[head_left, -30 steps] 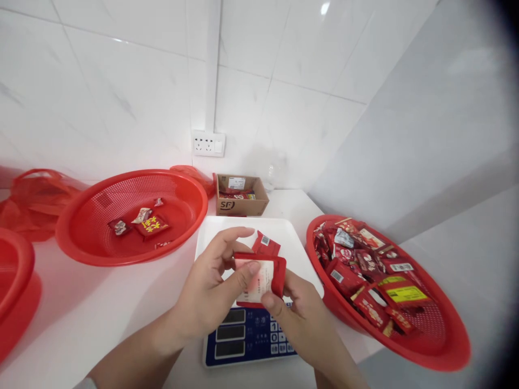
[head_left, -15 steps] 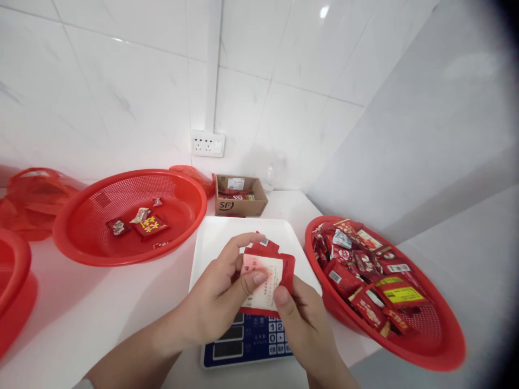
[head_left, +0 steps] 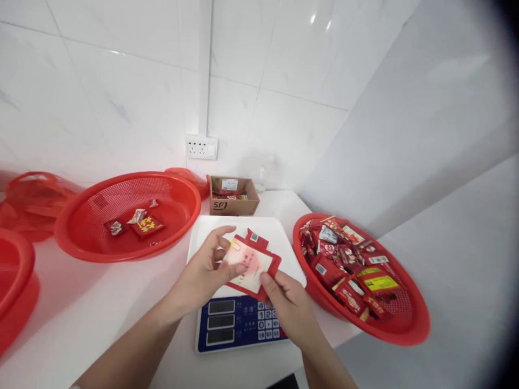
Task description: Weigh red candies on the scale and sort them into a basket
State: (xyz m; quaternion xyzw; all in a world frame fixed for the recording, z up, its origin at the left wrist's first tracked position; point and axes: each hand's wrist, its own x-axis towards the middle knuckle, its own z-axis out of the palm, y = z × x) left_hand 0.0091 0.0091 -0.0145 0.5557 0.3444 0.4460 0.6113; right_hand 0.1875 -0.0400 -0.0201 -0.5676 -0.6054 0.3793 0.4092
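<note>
1. The left hand (head_left: 211, 270) has its grip clamped on a red packet (head_left: 253, 268) from the left: the thumb presses on the pale, printed face, the other fingers curl behind, and the index finger lifts away from the edge.
2. The right hand (head_left: 288, 302) pinches the same packet at its lower right, thumb in front, so this grip is closed on it too.
3. The packet is held tilted above the scale (head_left: 287, 254), between the white tray and the blue panel (head_left: 243, 337) with its number keys (its pale face has a pink patch and small dark characters).
4. A smaller red packet (head_left: 257, 239) with a barcode shows just past the held one's upper edge, over the tray; I cannot tell whether the two touch.
5. To the right, near the right hand, a red basket (head_left: 417, 332) is heaped with wrapped packets, mostly red, one with a bright yellow label.
6. To the left, a second basket (head_left: 67, 240) holds only a few packets. A third basket (head_left: 24, 251) is cut off by the view's left edge, with a red plastic bag (head_left: 32, 202) behind it.
7. Behind the scale, on the white desk (head_left: 105, 308), a cardboard box (head_left: 237, 207) contains more packets, below a wall socket (head_left: 201, 147).
</note>
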